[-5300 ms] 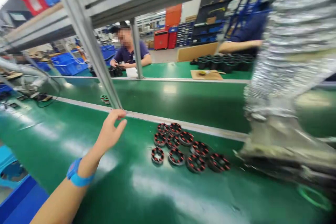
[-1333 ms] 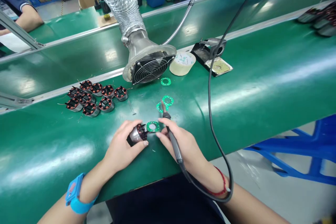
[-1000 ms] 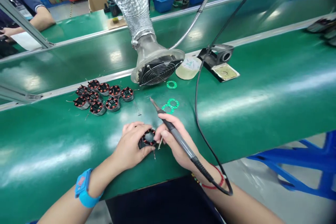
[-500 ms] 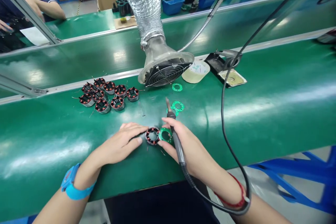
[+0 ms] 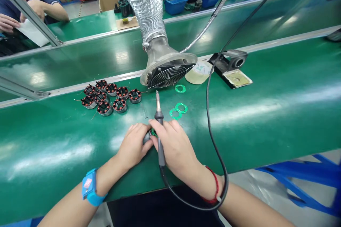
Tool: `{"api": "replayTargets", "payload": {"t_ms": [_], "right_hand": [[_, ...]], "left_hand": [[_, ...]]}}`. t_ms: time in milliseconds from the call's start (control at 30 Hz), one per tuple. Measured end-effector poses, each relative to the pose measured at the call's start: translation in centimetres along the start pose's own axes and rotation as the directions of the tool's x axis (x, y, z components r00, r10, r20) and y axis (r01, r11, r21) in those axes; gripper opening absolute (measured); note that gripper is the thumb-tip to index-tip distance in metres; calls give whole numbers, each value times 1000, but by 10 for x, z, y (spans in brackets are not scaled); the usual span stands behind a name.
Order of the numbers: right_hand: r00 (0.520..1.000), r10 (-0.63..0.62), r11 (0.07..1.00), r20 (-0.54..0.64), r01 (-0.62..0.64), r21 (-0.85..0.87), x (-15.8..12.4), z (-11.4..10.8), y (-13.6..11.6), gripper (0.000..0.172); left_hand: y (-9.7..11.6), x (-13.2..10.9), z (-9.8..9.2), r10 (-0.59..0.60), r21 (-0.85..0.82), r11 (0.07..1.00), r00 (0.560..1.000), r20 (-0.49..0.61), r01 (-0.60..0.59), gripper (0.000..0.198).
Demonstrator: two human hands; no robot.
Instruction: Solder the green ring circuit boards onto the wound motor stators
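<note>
Low over the green bench, my left hand [image 5: 133, 145] is closed around a small motor stator [image 5: 146, 137], mostly covered by my fingers. My right hand [image 5: 177, 143] is closed on a soldering iron [image 5: 159, 115], whose tip points up and away from me. The same hand's fingers also pinch a green ring-shaped circuit board [image 5: 153, 132] against the stator; only a sliver of it shows. Both hands meet there. Ahead of them lie two overlapping green circuit boards [image 5: 181, 108], with another green circuit board [image 5: 180, 88] farther back.
Several copper-wound stators [image 5: 103, 108] stand in a group at the left. A fume extractor [image 5: 170, 74] hangs over the bench's back. A tape roll [image 5: 199, 74] and a soldering iron stand [image 5: 231, 65] are right of it. The iron's cable [image 5: 207, 113] loops around my right forearm.
My left hand has taken hold of the stator, which is now tilted. My right hand has moved left, bringing the circuit board and soldering iron to it.
</note>
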State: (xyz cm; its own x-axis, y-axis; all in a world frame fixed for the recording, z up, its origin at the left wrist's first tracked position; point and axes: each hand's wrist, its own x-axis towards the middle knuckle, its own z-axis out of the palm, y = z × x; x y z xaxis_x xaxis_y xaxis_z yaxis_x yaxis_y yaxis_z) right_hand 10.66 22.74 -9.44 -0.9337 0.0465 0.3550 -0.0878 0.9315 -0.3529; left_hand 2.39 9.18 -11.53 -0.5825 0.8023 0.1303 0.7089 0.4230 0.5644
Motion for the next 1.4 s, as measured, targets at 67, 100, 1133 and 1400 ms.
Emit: {"api": "replayTargets", "payload": {"t_ms": [67, 100, 1133, 1400], "right_hand": [[996, 62, 995, -64, -56, 87, -3, 4, 3, 36], [990, 107, 989, -87, -96, 117, -5, 6, 4, 37], [971, 165, 900, -171, -77, 429, -32, 11, 19, 42], [971, 175, 908, -166, -94, 408, -36, 12, 17, 41]], "left_hand": [[1, -1, 1, -13, -19, 1000, 1000, 7, 13, 22], [2, -1, 0, -16, -31, 999, 1000, 17, 17, 24], [28, -2, -11, 139, 183, 972, 989, 57, -147, 35], [22, 0, -6, 164, 146, 976, 986, 9, -163, 44]]}}
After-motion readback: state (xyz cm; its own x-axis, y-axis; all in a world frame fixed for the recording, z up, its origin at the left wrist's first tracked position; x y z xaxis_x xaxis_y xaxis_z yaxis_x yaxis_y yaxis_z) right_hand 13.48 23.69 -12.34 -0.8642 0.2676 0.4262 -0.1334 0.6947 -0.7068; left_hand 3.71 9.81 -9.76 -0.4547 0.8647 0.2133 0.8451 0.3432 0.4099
